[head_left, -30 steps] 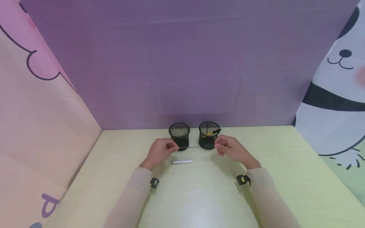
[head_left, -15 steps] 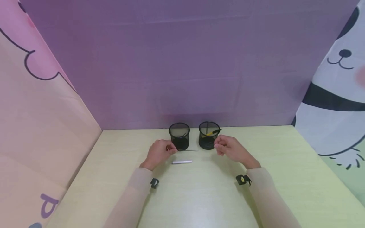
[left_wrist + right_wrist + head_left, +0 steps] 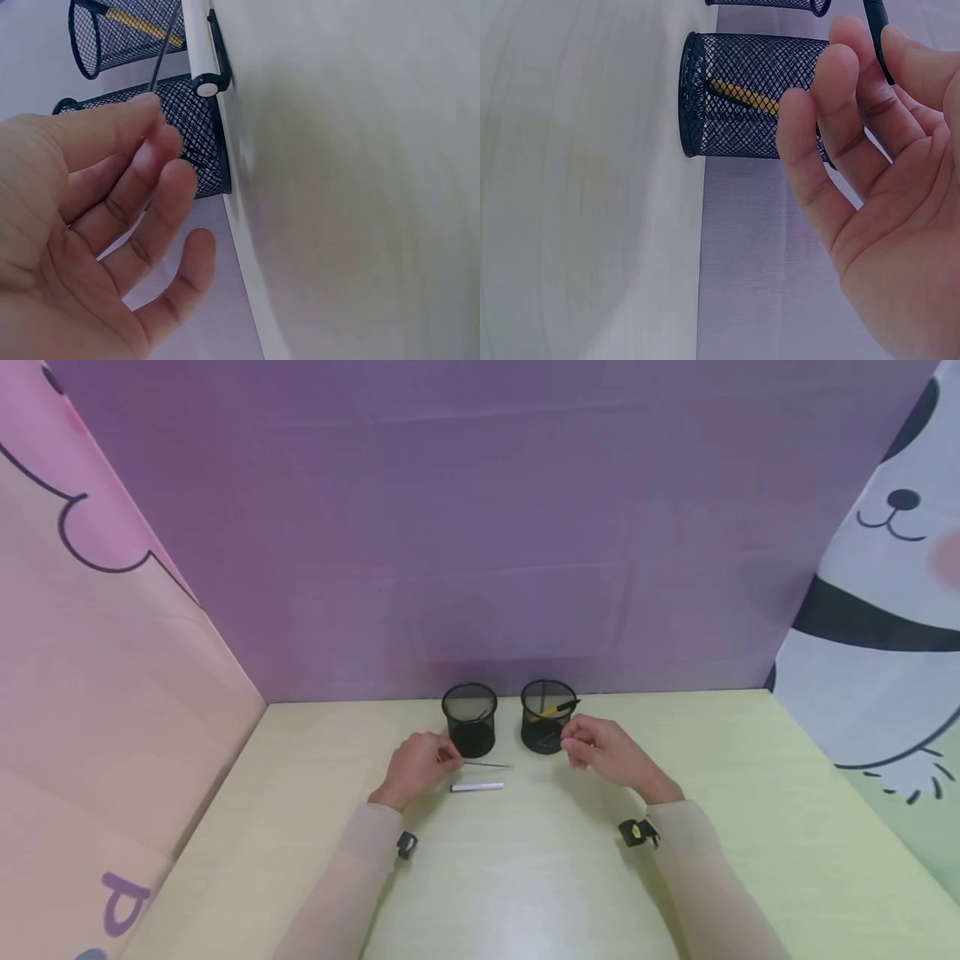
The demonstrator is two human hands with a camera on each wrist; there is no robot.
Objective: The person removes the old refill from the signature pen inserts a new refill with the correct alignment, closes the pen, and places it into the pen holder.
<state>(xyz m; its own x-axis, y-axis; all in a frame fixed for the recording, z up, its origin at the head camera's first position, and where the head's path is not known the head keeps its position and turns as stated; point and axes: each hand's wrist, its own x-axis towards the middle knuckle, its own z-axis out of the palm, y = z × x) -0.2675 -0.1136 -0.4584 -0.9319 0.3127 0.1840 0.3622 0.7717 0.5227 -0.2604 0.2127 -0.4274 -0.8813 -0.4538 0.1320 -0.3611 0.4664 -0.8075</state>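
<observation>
In the head view my left hand (image 3: 417,766) pinches a thin dark rod (image 3: 487,765) between thumb and forefinger. The rod points right, in front of the left mesh cup (image 3: 472,739); its kind is unclear. My right hand (image 3: 606,750) is beside the right mesh cup (image 3: 542,739). In the right wrist view its thumb and fingers pinch a slim black tapered piece (image 3: 877,34), partly cut off by the frame, perhaps a pen part. A white marker (image 3: 477,787) with a black end lies on the table in front of the left cup.
A yellow and black pen-like tool (image 3: 557,708) leans in the right cup, its black end over the rim. Something small and dark is inside the left cup. A purple backdrop (image 3: 450,568) rises behind the table's (image 3: 510,877) back edge, near the cups.
My left hand has come down and slightly toward me, bringing the rod from before the left cup's base to nearer the marker. The right hand has hardly moved.
</observation>
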